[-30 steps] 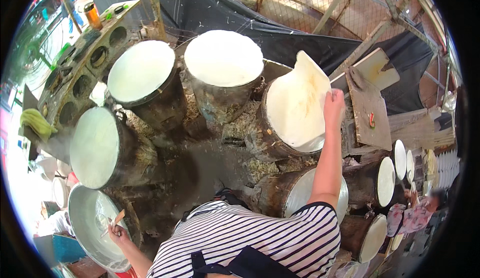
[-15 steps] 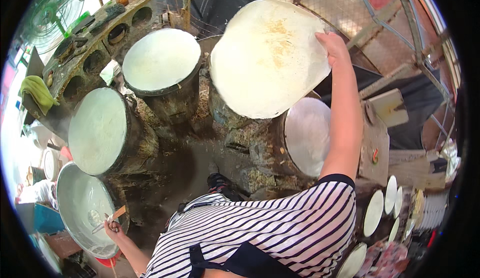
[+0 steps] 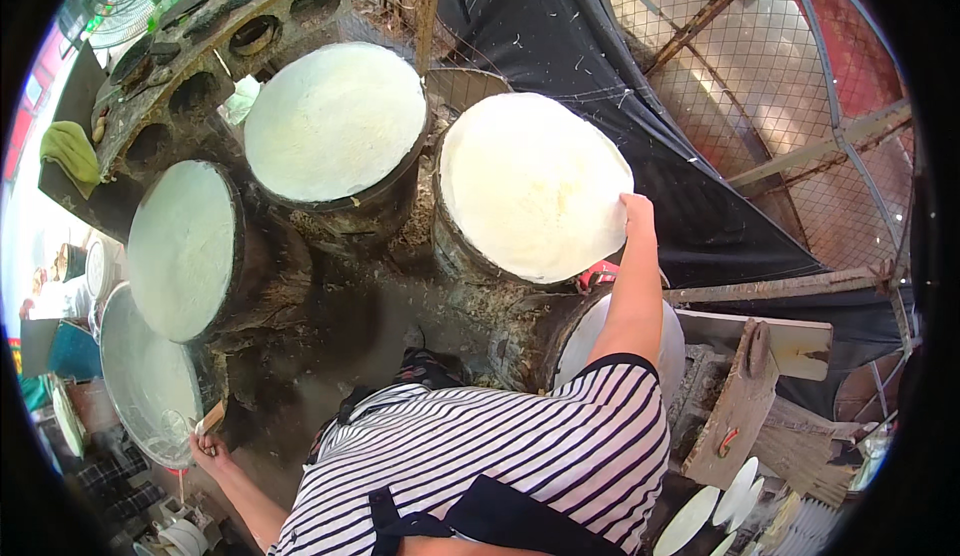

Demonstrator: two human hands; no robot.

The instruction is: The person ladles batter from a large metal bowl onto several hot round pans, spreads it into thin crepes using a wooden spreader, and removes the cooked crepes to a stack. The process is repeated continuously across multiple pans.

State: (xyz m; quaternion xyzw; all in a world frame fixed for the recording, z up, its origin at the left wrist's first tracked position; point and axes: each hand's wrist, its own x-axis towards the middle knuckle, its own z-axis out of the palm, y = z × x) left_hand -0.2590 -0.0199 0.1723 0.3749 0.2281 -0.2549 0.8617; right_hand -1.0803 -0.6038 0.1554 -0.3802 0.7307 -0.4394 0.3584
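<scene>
My right hand (image 3: 637, 218) pinches the right edge of a large, thin, round flatbread (image 3: 530, 186). It is pale cream with faint yellow-brown patches and lies over the top of a drum stove (image 3: 455, 231), hiding the cooking surface. At the lower left, my left hand (image 3: 207, 448) is closed around a tool with a flat wooden part (image 3: 212, 416), beside the rim of a wide metal basin (image 3: 120, 356) with whitish liquid inside. The tool's far end is hard to make out.
Other drum stoves carry pale round tops: one at left (image 3: 185, 251), one far middle (image 3: 335, 121), one near right (image 3: 590, 341), partly behind my arm. A block ledge (image 3: 215, 51) runs behind. Black sheeting (image 3: 560, 46) and wire mesh stand right; a wooden board (image 3: 735, 406) lies nearer.
The flatbread has come down from a raised position onto the far right drum, my right hand lowering with it. My left hand stays by the basin with the tool. The view has shifted.
</scene>
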